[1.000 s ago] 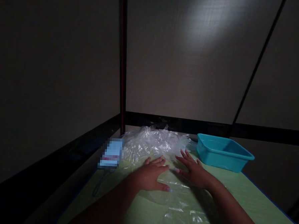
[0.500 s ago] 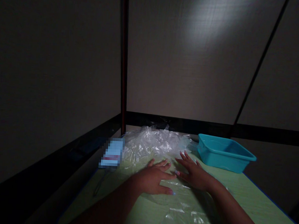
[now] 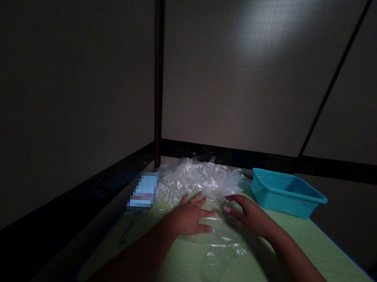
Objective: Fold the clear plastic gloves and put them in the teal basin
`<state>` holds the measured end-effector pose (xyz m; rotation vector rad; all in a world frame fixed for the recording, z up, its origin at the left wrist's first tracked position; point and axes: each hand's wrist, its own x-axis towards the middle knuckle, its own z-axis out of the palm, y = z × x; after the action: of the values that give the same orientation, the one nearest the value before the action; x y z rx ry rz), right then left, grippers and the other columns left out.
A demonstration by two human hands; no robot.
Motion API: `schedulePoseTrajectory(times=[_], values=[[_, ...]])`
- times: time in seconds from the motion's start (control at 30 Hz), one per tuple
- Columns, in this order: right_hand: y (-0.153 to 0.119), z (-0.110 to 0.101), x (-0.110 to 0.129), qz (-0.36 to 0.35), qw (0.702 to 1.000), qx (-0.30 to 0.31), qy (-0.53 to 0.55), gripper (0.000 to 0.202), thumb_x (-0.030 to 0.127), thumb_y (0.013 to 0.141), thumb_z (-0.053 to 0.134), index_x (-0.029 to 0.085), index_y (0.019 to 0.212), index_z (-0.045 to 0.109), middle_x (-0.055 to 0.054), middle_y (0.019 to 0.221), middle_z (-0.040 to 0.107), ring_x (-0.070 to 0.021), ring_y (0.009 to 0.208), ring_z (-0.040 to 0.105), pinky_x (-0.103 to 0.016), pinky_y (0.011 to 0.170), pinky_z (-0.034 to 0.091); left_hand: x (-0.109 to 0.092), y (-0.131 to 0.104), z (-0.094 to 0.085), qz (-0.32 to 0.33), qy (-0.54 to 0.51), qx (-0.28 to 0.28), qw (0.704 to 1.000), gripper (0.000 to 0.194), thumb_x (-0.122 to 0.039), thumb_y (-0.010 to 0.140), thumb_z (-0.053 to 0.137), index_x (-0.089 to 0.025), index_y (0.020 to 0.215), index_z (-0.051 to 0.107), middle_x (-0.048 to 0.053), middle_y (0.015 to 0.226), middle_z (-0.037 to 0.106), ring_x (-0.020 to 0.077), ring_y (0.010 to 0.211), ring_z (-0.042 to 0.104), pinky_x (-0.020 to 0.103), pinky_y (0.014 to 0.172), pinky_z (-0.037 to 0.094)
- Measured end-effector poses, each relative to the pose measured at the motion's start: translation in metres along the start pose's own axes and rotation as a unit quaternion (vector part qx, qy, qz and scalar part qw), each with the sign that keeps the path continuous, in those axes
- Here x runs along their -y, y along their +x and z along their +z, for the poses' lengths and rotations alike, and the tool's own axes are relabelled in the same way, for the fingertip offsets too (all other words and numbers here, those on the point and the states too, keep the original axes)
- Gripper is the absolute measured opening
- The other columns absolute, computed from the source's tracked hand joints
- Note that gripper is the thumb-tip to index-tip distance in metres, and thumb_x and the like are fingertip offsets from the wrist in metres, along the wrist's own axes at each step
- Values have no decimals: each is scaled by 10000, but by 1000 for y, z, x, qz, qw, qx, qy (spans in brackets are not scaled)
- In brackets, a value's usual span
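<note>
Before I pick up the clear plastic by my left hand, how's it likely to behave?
The clear plastic will probably be floppy, since it lies thin and wrinkled on the table. It looks light, as the green surface shows straight through it. Its shiny glints suggest it may slip a little under the left hand.

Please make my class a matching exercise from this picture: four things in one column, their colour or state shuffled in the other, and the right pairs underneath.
Things
1. Left hand
2. Right hand
3. Basin
4. Heap of plastic

Colour or state
A. Turquoise, at the right-hand side of the table
B. Fingers spread wide
C. Clear and crumpled, at the far end of the table
D. Fingers bent, nearer the basin than the other hand is

Right pairs: 1-B, 2-D, 3-A, 4-C
</note>
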<state>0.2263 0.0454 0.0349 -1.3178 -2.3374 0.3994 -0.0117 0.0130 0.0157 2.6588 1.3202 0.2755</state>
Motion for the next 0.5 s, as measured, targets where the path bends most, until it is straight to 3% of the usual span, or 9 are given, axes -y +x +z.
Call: schedulePoseTrajectory(times=[0.07,0.17,0.33,0.5], values=[[-1,-5,6,-11,999,10,49,344,413,786,504,151,984,607,-94,924,640,-205,829,579,-311,733,440,1,0,0,-2,-1,-2,1000,565,-637,766,469,-421,1281,383,56,1462,200,286,1348,12,639,976,41],[-5,-10,14,-22,995,71,68,232,356,743,561,152,846,601,-14,690,583,-138,629,508,-225,547,376,2,0,2,-4,1,-9,1000,544,-618,789,451,-398,1283,394,63,1463,192,280,1349,30,630,984,56],[-15,-9,26,-13,975,217,46,302,354,600,708,158,786,573,36,637,530,-104,589,452,-184,489,295,6,2,5,-10,27,-54,998,429,-424,872,430,-332,1291,410,66,1450,242,239,1350,92,569,1024,92],[-20,1,48,-18,969,246,29,459,467,500,749,182,804,558,39,696,570,-113,607,468,-185,495,298,5,5,5,-12,29,-78,996,433,-367,864,453,-321,1291,408,36,1459,227,229,1351,98,539,1045,92]])
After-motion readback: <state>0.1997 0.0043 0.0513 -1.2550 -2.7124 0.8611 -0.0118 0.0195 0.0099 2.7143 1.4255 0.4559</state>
